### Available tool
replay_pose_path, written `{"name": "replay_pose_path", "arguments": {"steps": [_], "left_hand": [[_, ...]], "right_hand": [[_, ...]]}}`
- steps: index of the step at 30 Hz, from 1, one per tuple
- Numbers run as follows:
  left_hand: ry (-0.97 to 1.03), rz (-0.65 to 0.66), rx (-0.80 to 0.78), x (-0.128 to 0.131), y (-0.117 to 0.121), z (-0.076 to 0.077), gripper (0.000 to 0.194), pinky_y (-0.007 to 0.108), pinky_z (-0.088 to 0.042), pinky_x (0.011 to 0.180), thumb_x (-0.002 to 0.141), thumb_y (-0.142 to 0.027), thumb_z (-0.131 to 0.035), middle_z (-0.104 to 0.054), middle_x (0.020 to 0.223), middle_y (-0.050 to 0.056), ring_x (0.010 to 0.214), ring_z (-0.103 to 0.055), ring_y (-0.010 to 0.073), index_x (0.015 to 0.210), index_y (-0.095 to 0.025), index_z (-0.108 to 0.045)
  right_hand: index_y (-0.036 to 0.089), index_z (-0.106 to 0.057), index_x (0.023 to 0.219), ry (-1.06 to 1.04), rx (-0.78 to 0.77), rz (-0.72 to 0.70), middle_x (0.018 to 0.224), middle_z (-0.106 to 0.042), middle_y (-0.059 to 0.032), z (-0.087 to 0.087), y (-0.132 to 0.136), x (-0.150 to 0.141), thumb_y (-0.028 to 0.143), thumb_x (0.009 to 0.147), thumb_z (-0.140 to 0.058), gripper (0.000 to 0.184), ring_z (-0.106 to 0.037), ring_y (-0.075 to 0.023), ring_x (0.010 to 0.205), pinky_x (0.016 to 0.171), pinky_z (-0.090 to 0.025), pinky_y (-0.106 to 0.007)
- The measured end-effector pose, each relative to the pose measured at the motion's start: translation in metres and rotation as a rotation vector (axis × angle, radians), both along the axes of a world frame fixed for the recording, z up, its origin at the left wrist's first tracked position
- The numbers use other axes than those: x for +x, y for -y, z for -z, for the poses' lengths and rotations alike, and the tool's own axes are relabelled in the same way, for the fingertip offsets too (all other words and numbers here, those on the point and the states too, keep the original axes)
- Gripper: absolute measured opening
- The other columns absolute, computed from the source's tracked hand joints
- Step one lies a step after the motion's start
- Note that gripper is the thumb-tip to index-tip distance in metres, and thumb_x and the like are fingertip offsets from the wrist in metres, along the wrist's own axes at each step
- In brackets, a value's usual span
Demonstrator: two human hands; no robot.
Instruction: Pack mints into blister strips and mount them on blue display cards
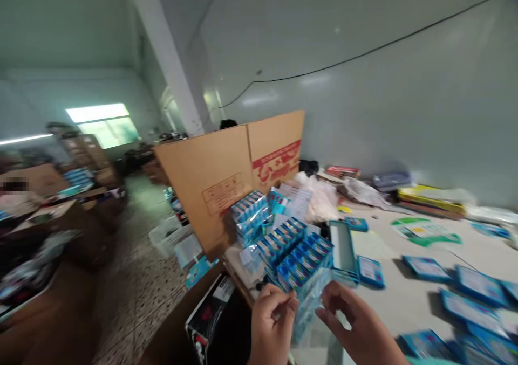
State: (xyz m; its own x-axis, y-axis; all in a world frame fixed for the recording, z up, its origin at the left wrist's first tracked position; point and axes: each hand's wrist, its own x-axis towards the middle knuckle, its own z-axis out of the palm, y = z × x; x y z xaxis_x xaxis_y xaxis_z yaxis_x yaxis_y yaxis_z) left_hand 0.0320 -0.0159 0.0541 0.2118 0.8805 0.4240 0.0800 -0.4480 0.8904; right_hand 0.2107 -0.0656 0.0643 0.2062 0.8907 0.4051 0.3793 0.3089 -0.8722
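Observation:
My left hand (274, 322) is closed in a pinch at the near end of the packs, on the edge of a clear plastic bag (309, 300). Across from it, my right hand (352, 319) curls its thumb and fingers at the other side of that film; its exact hold is partly hidden. Bluish packaging shows through the plastic between the hands. Just beyond them stand two rows of small blue boxes (303, 260), with an opened long blue carton (343, 249) to their right. Behind, a film-wrapped stack of blue boxes (250, 214) leans near the cardboard.
A tall cardboard sheet (226, 176) stands behind the packs. Several flat blue packs (471, 305) lie across the white table (390, 305) at right. A black box (208, 314) sits below the left table edge. Cartons line the floor aisle (137, 268).

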Motion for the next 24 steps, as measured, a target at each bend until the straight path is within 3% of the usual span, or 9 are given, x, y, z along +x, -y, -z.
{"name": "replay_pose_path", "arguments": {"steps": [3, 6, 9, 11, 14, 18, 20, 22, 24], "left_hand": [[-0.052, -0.198, 0.183, -0.030, 0.004, -0.009, 0.016, 0.021, -0.050, 0.058, 0.089, -0.028, -0.065, -0.060, 0.072, 0.004, 0.063, -0.060, 0.0127, 0.084, -0.018, -0.075], [-0.105, -0.294, 0.470, -0.050, 0.015, -0.015, 0.015, 0.020, -0.048, 0.054, 0.085, -0.016, -0.067, -0.061, 0.069, 0.002, 0.059, -0.059, 0.0121, 0.096, -0.022, -0.074], [-0.098, -0.407, 0.671, -0.053, 0.027, -0.011, 0.029, 0.024, -0.049, 0.054, 0.081, -0.012, -0.067, -0.064, 0.067, 0.001, 0.057, -0.059, 0.0140, 0.106, -0.027, -0.070], [-0.119, -0.520, 0.694, -0.047, 0.030, -0.006, 0.024, 0.027, -0.050, 0.056, 0.082, -0.015, -0.066, -0.064, 0.064, 0.001, 0.058, -0.060, 0.0161, 0.102, -0.028, -0.069], [-0.179, -0.617, 0.697, -0.042, 0.027, 0.004, 0.009, 0.029, -0.050, 0.056, 0.085, -0.022, -0.064, -0.064, 0.061, 0.002, 0.059, -0.062, 0.0179, 0.091, -0.028, -0.068], [-0.159, -0.545, 0.916, -0.045, 0.015, 0.013, 0.013, 0.027, -0.046, 0.050, 0.085, -0.021, -0.061, -0.057, 0.048, -0.003, 0.044, -0.052, 0.0133, 0.092, -0.030, -0.066], [-0.184, -0.539, 0.869, -0.045, 0.011, 0.011, 0.017, 0.028, -0.048, 0.052, 0.083, -0.023, -0.066, -0.062, 0.055, -0.001, 0.046, -0.054, 0.0139, 0.099, -0.029, -0.067], [-0.237, -0.516, 0.680, -0.043, 0.009, 0.005, 0.033, 0.030, -0.053, 0.057, 0.079, -0.028, -0.072, -0.068, 0.069, 0.004, 0.055, -0.060, 0.0164, 0.112, -0.026, -0.065], [-0.261, -0.361, 0.499, -0.038, 0.007, -0.003, 0.037, 0.029, -0.054, 0.059, 0.082, -0.031, -0.070, -0.069, 0.078, 0.006, 0.063, -0.063, 0.0174, 0.117, -0.023, -0.064]], "right_hand": [[0.023, -0.058, 0.081, 0.212, 0.154, -0.105, 0.071, -0.058, 0.0007, -0.012, -0.019, -0.010, 0.023, 0.083, -0.062, 0.004, -0.058, -0.0141, 0.059, 0.059, -0.053, -0.024], [0.026, -0.062, 0.100, 0.241, 0.275, -0.123, 0.083, -0.064, -0.0024, -0.023, -0.029, -0.031, 0.022, 0.086, -0.059, 0.015, -0.063, -0.0157, 0.065, 0.066, -0.057, -0.026], [0.028, -0.061, 0.113, 0.066, 0.184, -0.189, 0.097, -0.069, -0.0064, -0.029, -0.029, -0.054, 0.030, 0.089, -0.062, 0.024, -0.070, -0.0205, 0.086, 0.077, -0.060, -0.028], [0.028, -0.061, 0.119, -0.089, 0.043, -0.330, 0.108, -0.071, -0.0089, -0.033, -0.027, -0.065, 0.038, 0.091, -0.061, 0.029, -0.071, -0.0234, 0.100, 0.083, -0.060, -0.029], [0.026, -0.067, 0.110, -0.176, -0.066, -0.433, 0.105, -0.074, -0.0091, -0.036, -0.027, -0.070, 0.044, 0.092, -0.059, 0.027, -0.072, -0.0241, 0.097, 0.082, -0.061, -0.028], [0.027, -0.072, 0.089, -0.011, 0.041, -0.302, 0.080, -0.073, -0.0039, -0.036, -0.034, -0.060, 0.041, 0.090, -0.062, 0.017, -0.072, -0.0193, 0.071, 0.065, -0.059, -0.021], [0.027, -0.072, 0.087, 0.042, 0.146, -0.209, 0.080, -0.073, -0.0041, -0.036, -0.036, -0.051, 0.038, 0.089, -0.064, 0.014, -0.071, -0.0191, 0.070, 0.064, -0.059, -0.021], [0.027, -0.073, 0.087, 0.057, 0.236, -0.117, 0.086, -0.074, -0.0057, -0.038, -0.035, -0.043, 0.037, 0.087, -0.067, 0.011, -0.072, -0.0205, 0.075, 0.069, -0.060, -0.023], [0.028, -0.074, 0.088, 0.049, 0.277, -0.046, 0.090, -0.074, -0.0072, -0.041, -0.030, -0.037, 0.035, 0.086, -0.068, 0.010, -0.073, -0.0222, 0.079, 0.071, -0.061, -0.024]]}}
